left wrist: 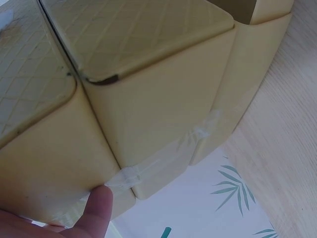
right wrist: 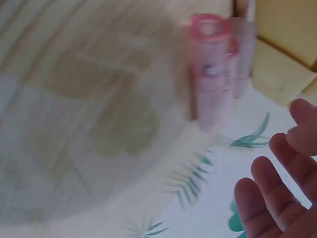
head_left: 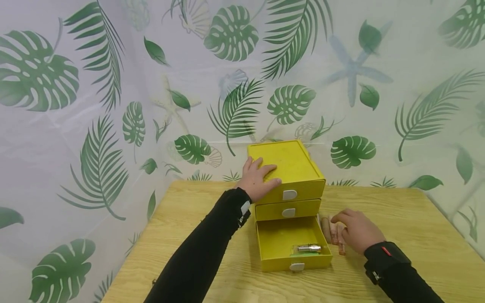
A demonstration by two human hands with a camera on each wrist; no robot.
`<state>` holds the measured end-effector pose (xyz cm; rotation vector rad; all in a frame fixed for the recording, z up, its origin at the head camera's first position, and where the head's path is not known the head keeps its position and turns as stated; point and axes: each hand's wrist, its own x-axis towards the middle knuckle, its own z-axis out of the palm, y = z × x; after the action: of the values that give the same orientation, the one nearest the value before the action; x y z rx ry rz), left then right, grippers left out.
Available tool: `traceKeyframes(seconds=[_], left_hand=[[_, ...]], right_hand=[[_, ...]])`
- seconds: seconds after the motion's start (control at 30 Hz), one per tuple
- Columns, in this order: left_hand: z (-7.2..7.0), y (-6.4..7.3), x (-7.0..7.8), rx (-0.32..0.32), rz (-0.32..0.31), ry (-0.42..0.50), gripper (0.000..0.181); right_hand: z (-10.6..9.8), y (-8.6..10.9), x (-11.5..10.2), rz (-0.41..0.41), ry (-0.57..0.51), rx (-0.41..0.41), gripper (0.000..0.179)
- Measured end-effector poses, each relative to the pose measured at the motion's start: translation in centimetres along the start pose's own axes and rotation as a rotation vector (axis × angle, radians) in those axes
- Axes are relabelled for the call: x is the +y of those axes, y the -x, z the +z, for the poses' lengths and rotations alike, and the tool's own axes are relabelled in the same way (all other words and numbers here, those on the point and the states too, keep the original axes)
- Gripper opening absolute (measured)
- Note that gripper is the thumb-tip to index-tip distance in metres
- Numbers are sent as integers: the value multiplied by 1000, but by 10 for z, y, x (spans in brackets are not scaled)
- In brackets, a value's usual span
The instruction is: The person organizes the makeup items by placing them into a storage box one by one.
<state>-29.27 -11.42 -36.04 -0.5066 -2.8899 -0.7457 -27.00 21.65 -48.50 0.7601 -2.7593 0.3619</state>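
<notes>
A yellow drawer box (head_left: 291,164) with three stacked drawers and white pull tabs stands on the table. My left hand (head_left: 257,181) rests on its top and left side with fingers spread. The bottom drawer (head_left: 280,264) is pulled out and holds a silver-and-clear lipstick-like tube (head_left: 309,248) and something greenish beside it. To the right of the box, several small tubes lie side by side, among them a pink tube (right wrist: 210,74). Close by them is my right hand (head_left: 358,229), its fingers loosely bent. In the right wrist view those fingers (right wrist: 255,186) are apart from the tubes and hold nothing.
The wooden table (head_left: 401,214) extends around the box on both sides. Behind it hangs a white sheet (head_left: 242,67) printed with green leaves. Clear tape (left wrist: 153,161) runs across the side of the box. A small dark object (head_left: 154,281) lies beside my left sleeve.
</notes>
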Motion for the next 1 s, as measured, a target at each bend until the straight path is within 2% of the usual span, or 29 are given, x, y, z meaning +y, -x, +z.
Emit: traceKeyframes(seconds=[0.23, 0.6, 1.0], left_hand=[[1, 0, 1, 0, 1, 3, 54], [1, -1, 1, 3, 2, -5, 55], [0, -1, 0, 0, -3, -12, 56]], right_hand=[[12, 9, 12, 21, 24, -51, 21], [17, 14, 14, 59, 42, -123, 16], [19, 22, 15, -19, 21, -80, 11]])
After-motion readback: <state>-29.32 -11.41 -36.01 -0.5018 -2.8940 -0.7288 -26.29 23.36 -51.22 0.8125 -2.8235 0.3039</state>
